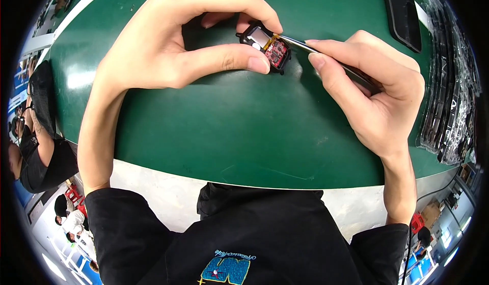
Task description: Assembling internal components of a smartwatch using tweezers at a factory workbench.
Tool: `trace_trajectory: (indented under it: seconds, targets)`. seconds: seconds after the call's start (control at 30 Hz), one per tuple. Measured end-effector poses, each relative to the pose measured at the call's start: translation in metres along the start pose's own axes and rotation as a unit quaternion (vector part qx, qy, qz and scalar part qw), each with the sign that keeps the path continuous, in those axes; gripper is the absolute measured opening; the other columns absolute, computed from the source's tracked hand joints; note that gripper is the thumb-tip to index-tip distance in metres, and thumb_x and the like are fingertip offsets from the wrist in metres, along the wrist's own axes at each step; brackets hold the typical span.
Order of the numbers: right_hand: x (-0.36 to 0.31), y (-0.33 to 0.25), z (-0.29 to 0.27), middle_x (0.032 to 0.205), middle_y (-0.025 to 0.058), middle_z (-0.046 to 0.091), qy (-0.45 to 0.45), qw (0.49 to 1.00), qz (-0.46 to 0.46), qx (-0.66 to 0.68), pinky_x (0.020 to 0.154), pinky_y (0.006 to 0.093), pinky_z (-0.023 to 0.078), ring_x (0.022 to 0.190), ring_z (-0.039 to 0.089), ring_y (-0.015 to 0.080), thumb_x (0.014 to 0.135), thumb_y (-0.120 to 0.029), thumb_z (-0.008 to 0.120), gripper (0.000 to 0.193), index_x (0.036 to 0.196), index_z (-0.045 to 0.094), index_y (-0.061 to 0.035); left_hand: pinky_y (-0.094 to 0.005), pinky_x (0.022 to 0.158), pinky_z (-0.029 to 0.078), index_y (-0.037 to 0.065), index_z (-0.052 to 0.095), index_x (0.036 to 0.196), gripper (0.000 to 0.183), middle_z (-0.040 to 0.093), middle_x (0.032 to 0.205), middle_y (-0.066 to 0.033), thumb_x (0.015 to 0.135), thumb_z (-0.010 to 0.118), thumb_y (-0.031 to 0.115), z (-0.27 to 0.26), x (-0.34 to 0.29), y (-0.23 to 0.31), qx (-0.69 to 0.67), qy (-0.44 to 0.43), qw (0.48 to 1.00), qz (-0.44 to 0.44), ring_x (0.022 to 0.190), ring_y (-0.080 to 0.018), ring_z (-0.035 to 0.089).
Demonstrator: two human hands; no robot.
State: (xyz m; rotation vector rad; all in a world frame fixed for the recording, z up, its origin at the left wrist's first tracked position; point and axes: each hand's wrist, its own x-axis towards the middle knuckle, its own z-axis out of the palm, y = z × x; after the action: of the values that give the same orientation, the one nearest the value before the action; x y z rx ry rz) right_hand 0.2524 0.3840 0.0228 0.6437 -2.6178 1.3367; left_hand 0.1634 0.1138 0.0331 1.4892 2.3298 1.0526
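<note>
Between the thumb and fingers of my left hand (188, 46) is a small black electronic device (279, 56), tilted above the green table. Its casing is open, showing a red circuit board, a silver-grey block and a yellowish strip between them. My right hand (374, 79) is closed round a pair of metal tweezers (331, 57), held like a pen. The tweezers' tip meets the device at its upper edge, by the yellowish strip and my left index fingertip. Whether the tip pinches anything is too small to tell.
A green work table (224, 132) spreads beneath both hands. A black phone-like slab (401, 15) lies at the far right. Stacked black parts in clear plastic trays (448, 81) line the right edge. Beyond the table's left end, a person in black (43, 152) sits close by.
</note>
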Motion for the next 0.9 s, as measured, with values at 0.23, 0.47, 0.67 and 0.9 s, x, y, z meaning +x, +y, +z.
trace_trajectory:
  seconds: [0.23,0.47,0.67,0.9]
  targets:
    - [0.0000,-0.0002,0.0010,0.070,-0.0002,0.062,0.001,1.000,-0.010,-0.005,0.052,0.0246,0.030,0.058,0.047,0.0040,0.089,0.008,0.080,0.018,0.106,0.085,0.0016,-0.0319,0.070,0.037,0.004,0.080,0.116,0.048,0.074,0.096,-0.0045,0.075,0.095,0.024,-0.0005,0.0005,0.0022,0.011,-0.002,1.000,-0.010,0.078,-0.0163,0.054]
    - [-0.0006,0.0006,0.0015,0.070,-0.0007,0.061,-0.003,1.000,-0.011,0.001,0.052,0.0246,0.029,0.058,0.046,0.0036,0.090,0.007,0.080,0.017,0.106,0.085,0.0015,-0.0311,0.071,0.036,0.004,0.080,0.115,0.049,0.071,0.092,-0.0033,0.073,0.094,0.023,0.0025,-0.0012,0.0017,0.003,0.008,1.000,-0.017,0.075,-0.0155,0.047]
    - [-0.0016,0.0009,0.0017,0.070,-0.0020,0.060,0.000,1.000,0.002,0.001,0.052,0.0245,0.028,0.059,0.045,0.0022,0.091,0.006,0.080,0.017,0.106,0.085,0.0009,-0.0313,0.071,0.037,0.003,0.080,0.116,0.048,0.071,0.094,-0.0039,0.073,0.092,0.023,0.0015,0.0001,0.0012,0.012,0.001,1.000,-0.022,0.074,-0.0150,0.047]
    - [-0.0008,0.0035,0.0026,0.069,-0.0014,0.059,0.002,1.000,-0.014,0.009,0.053,0.0248,0.028,0.058,0.045,0.0028,0.090,0.006,0.081,0.017,0.105,0.085,0.0009,-0.0319,0.071,0.036,0.003,0.079,0.115,0.048,0.073,0.096,-0.0049,0.074,0.092,0.023,0.0016,0.0004,0.0005,0.018,-0.008,1.000,-0.013,0.075,-0.0154,0.047]
